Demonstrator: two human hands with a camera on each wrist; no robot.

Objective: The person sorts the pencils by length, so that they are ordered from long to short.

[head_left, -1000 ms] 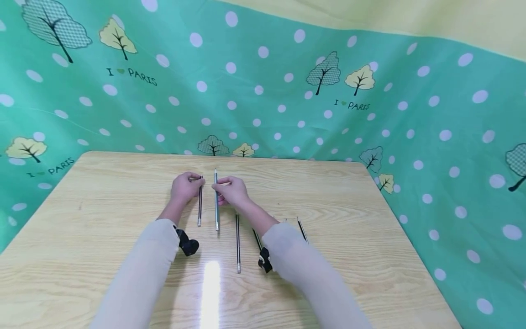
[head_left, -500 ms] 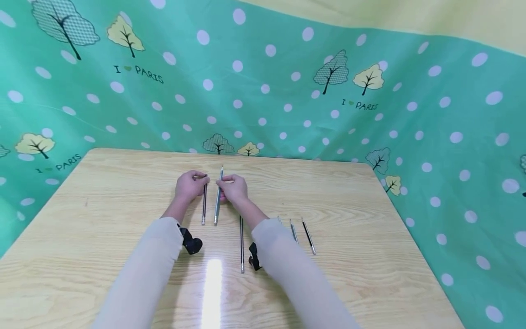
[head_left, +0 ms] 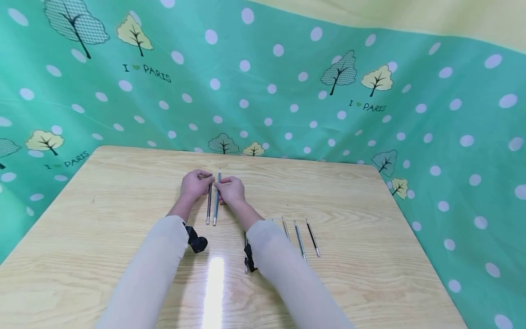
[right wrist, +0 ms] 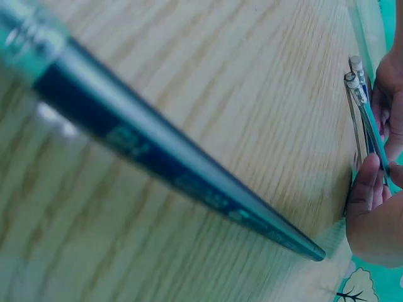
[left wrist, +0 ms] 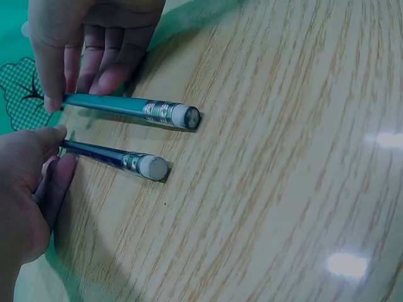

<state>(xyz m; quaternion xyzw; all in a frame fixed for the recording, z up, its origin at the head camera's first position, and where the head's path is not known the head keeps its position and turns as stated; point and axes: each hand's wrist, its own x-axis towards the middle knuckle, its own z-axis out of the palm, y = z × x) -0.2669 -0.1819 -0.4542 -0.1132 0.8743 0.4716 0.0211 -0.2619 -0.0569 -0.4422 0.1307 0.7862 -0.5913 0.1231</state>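
Note:
Near the far side of the table, my left hand [head_left: 197,185] pinches a dark striped pencil [head_left: 209,208] by its upper part. Just to the right, my right hand [head_left: 231,189] pinches a blue-teal pencil [head_left: 216,210] near its top. Both pencils lie almost parallel with a narrow gap, points away from me and white erasers towards me. In the left wrist view, the eraser of the teal pencil [left wrist: 113,106] reaches a bit farther out than that of the dark pencil [left wrist: 104,153]. Another dark pencil [right wrist: 176,151] looms large in the right wrist view, lying under my right wrist.
Several more pencils lie right of my right forearm, among them a blue one [head_left: 300,240] and a short black one [head_left: 313,237]; the sleeve partly covers some. A green dotted cloth [head_left: 271,105] hangs behind the wooden table [head_left: 349,283].
My right hand has brought the blue-teal pencil left, closing most of the gap to the dark pencil. My left hand keeps its pinch. The head view has shifted slightly.

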